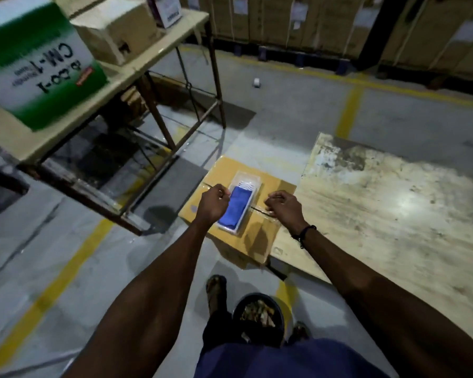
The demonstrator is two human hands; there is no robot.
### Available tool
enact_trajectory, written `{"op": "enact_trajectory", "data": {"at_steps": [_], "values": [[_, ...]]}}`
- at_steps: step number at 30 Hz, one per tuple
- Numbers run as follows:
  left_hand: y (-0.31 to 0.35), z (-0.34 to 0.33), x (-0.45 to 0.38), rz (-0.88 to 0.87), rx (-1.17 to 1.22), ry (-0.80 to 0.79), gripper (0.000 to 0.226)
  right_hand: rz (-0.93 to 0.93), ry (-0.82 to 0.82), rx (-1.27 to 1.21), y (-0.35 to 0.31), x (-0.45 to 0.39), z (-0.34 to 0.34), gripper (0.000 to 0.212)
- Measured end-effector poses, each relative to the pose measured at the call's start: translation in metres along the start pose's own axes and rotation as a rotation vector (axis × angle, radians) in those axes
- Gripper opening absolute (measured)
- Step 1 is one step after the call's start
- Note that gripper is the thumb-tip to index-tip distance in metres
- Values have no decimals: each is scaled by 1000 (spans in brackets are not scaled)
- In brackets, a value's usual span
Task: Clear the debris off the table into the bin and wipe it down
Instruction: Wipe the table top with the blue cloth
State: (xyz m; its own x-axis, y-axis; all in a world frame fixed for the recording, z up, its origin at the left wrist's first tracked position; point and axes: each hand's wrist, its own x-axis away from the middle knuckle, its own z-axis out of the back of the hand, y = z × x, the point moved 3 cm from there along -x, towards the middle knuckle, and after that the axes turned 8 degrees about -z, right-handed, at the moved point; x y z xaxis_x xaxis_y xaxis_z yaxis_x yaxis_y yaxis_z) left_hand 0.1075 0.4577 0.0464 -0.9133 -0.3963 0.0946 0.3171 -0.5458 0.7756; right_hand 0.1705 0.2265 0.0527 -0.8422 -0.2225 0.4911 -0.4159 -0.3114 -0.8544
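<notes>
Down at arm's length, both hands hover over a cardboard box (pixel 236 211) that sits on the floor against the left edge of a low, stained tabletop (pixel 388 208). On top of the box lies a clear plastic packet (pixel 239 205) with a folded blue cloth (pixel 235 210) inside it. The left hand (pixel 212 204) has its fingers curled at the packet's left side, and the right hand (pixel 283 207) has its fingers curled at the right side, over the taped seam of the box. Both sets of fingers look pinched as if around thin clear film, but the picture is too dim and blurred to tell for sure what, if anything, they grip. A dark band (pixel 305 233) circles the right wrist.

Near the person's feet, close to the bottom of the view, stands a round black bin (pixel 258 315) with crumpled brownish scraps in it; it is just beside the near corner of the tabletop. The tabletop surface shows pale smears and dark patches.

To the upper left stands a taller table on a rusty metal frame (pixel 159 110), carrying a green and white carton (pixel 36 64) with printed letters and a plain brown carton (pixel 118 28) behind it. Yellow lines (pixel 348 110) run across the grey floor, a small white object (pixel 257 82) lies on it farther off, and stacked cartons (pixel 311 17) line the back.
</notes>
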Motion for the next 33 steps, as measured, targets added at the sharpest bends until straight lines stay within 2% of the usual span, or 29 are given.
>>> {"op": "enact_trajectory", "data": {"at_steps": [3, 5, 9, 12, 17, 20, 24, 27, 33], "values": [[-19, 6, -49, -101, -148, -137, 7, 3, 93, 124, 3, -41, -26, 14], [-30, 6, -84, -135, -200, -212, 13, -3, 131, 210, 1, -65, -44, 13], [-50, -7, -142, -225, -304, -320, 18, -74, 159, 382, 0, -109, -72, 28], [-72, -31, -176, -317, -411, -412, 25, -127, 149, 463, 13, -150, -90, 33], [-118, -83, -215, -357, -559, -546, 38, -139, 109, 607, 39, -212, -117, 52], [-141, -108, -225, -379, -646, -609, 43, -170, 81, 766, 53, -241, -135, 50], [-158, -124, -234, -404, -654, -598, 40, -193, 72, 952, 61, -267, -156, 30], [-167, -129, -239, -399, -622, -573, 29, -204, 88, 1036, 68, -277, -166, 30], [-164, -110, -235, -420, -460, -509, 13, -161, 188, 934, 73, -262, -164, 21]]}}
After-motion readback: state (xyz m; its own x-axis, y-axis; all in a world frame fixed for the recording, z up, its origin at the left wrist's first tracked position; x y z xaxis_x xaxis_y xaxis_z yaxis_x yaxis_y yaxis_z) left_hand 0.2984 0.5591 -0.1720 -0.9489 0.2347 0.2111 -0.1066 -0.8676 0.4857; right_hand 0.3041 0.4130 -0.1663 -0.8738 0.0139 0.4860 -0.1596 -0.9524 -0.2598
